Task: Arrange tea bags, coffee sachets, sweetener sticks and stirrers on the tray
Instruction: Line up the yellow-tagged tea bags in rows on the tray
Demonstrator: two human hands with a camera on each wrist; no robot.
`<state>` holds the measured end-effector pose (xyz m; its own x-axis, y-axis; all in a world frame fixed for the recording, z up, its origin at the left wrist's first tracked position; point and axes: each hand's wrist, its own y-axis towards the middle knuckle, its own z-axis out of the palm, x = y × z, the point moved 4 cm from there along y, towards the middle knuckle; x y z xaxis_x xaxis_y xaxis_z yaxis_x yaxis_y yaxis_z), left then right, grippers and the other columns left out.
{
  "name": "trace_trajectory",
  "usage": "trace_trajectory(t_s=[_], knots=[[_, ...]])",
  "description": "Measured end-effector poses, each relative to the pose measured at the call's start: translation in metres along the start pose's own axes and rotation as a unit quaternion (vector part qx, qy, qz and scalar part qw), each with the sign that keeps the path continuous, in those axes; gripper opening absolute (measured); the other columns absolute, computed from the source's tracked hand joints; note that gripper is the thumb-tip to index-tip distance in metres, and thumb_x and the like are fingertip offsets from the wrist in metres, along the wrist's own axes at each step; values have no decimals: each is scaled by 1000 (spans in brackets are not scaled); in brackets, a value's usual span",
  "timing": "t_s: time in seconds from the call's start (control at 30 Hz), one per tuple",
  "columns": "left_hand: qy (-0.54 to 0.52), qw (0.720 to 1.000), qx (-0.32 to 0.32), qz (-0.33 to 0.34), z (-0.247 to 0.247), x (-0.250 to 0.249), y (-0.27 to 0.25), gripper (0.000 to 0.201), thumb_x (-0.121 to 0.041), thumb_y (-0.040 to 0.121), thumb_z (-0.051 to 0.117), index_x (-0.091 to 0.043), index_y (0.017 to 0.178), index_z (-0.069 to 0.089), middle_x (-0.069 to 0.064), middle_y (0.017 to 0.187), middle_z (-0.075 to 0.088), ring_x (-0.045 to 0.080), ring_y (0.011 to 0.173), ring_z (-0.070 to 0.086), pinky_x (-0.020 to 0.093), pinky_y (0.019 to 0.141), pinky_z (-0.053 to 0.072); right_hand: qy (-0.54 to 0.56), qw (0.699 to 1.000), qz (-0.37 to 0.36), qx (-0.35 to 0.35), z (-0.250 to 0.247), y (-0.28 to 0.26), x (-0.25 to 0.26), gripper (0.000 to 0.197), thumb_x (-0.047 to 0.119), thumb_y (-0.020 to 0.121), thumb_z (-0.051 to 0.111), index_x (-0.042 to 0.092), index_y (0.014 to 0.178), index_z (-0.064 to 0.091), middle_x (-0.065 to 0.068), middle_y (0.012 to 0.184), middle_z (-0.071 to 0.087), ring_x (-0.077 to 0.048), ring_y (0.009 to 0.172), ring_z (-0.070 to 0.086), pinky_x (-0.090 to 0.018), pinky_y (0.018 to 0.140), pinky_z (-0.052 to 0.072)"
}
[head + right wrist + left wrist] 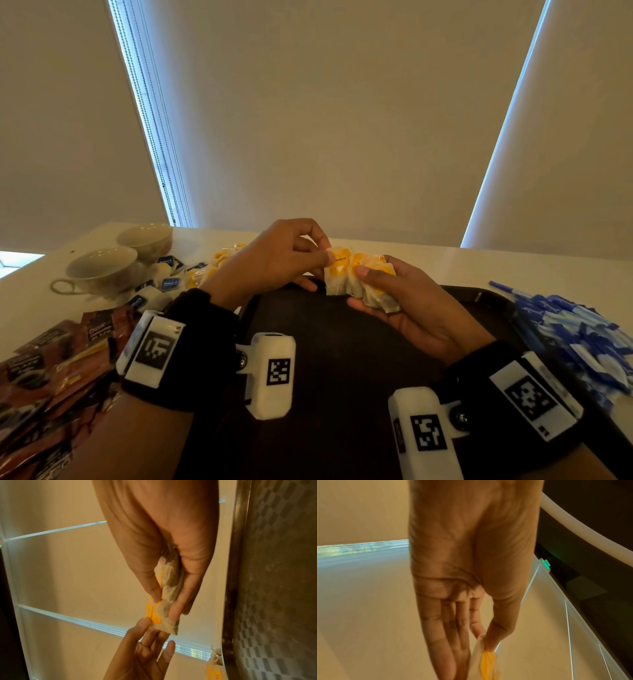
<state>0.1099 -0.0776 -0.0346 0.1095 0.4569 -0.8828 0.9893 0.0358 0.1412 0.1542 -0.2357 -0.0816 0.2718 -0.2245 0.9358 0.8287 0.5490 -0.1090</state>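
Note:
My right hand holds a small stack of tea bags with yellow tags above the far part of the dark tray, thumb on top and fingers under. In the right wrist view the tea bags lie pinched between that thumb and the fingers. My left hand pinches the left edge of the stack at a yellow tag, thumb and forefinger together; the left wrist view shows the same pinch on a tea bag. More tea bags lie on the table beyond my left wrist.
Brown coffee sachets are heaped at the left. Blue and white sweetener sticks pile up right of the tray. Two teacups stand at the far left with small blue-labelled packets beside them. Window blinds rise behind the table.

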Motion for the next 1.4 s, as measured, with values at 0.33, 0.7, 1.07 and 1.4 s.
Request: trace_trajectory(t_s=[0.33,0.7,1.07,1.4], knots=[[-34,989,-134,43,-41,-23,-19,7,-12,87,64,-8,92,61,9,77,72,17,72,71,26,63,59,18,1000,-14,-22,-15,-1,6,31,10,85,62,7,116,57,-14,113,67,-25,101,67,-27,68,57],[229,953,66,-188,-45,53,34,13,-8,91,58,-11,103,61,8,93,65,15,72,65,22,59,56,-9,999,-13,-35,-23,5,4,30,6,84,61,7,115,60,-12,118,62,-27,104,64,-28,67,57],[300,927,44,-221,-46,97,73,7,-11,88,63,-11,96,62,0,86,59,11,71,59,20,49,50,-30,999,-1,-23,-21,5,4,50,15,66,69,8,115,61,-11,116,64,-25,101,66,-30,68,58],[337,921,13,-194,-54,93,74,28,-10,85,66,-11,112,59,-1,87,52,12,68,55,19,47,46,-40,999,8,-19,-18,6,0,53,15,65,69,6,117,60,-12,118,63,-26,103,64,-30,67,57]])
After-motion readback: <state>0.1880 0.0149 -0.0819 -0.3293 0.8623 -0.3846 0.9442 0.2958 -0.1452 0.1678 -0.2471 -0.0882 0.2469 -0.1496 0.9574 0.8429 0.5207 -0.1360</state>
